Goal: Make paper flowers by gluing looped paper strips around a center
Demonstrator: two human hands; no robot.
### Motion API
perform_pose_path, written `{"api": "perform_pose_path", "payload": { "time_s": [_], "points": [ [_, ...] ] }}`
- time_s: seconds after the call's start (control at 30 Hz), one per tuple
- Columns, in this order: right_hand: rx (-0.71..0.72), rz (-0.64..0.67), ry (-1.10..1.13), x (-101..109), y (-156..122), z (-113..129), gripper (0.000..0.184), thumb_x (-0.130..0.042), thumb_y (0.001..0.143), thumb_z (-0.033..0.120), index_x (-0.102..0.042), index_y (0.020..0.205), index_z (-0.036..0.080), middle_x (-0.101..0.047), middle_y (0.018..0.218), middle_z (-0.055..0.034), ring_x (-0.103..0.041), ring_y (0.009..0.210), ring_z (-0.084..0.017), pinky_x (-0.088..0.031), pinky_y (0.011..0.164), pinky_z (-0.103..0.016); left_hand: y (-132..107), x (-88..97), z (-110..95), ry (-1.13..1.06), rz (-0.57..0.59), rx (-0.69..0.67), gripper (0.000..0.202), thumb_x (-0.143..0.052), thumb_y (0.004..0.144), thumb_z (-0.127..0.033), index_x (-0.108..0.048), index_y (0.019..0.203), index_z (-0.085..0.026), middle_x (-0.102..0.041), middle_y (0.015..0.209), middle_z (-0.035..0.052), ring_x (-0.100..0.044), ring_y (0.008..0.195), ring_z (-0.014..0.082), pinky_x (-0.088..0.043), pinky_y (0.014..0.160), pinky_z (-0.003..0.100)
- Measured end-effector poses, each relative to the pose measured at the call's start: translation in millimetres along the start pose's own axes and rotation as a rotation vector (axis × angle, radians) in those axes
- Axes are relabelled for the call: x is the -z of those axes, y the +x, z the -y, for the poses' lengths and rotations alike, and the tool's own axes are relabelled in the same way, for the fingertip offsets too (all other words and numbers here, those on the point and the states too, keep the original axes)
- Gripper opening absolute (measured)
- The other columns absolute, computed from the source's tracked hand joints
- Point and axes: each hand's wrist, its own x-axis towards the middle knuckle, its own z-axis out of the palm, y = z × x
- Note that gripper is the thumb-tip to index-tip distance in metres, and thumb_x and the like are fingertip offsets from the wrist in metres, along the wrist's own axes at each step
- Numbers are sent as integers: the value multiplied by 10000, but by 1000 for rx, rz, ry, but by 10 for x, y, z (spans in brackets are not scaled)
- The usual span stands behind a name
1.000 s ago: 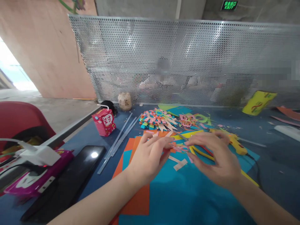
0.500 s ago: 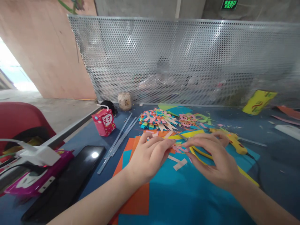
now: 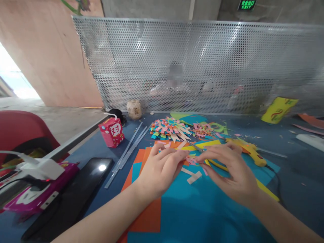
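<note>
A small pink paper piece (image 3: 192, 160) with a bit of yellow-green is pinched between my two hands, above the blue paper sheet (image 3: 192, 216). My left hand (image 3: 162, 168) is closed on its left side, thumb and forefinger together. From the other side, my right hand (image 3: 229, 168) grips it with thumb and fingertips. Scissors with yellow handles (image 3: 217, 166) lie just behind and partly under my right hand. Below my fingers rests a pale paper strip (image 3: 194, 177). Beyond my hands sits a layered paper rosette (image 3: 170, 127) in pink, blue and orange.
A yellow glue gun (image 3: 255, 155) lies at right with its cord. Clear glue sticks (image 3: 131, 148), a red drink carton (image 3: 111, 131) and a black phone (image 3: 73, 192) are at left. Quilled paper scraps (image 3: 202, 130) lie behind. A perforated metal screen (image 3: 157, 50) borders the table's back.
My right fingertips have shifted slightly on the pink paper piece, toward my left hand. My left hand stays almost still.
</note>
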Motion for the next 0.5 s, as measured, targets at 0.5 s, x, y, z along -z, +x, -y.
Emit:
{"api": "perform_pose_path", "payload": {
  "time_s": [0.5],
  "points": [
    [32, 2, 27, 30, 11, 5, 140, -572, 792, 195, -575, 923, 245, -669, 863, 21, -606, 837, -138, -426, 798, -293, 14, 5, -5, 4, -13, -7, 290, -587, 766, -54, -450, 1007, -139, -708, 897, 60, -647, 802, 135, -393, 786, 333]
  ]
}}
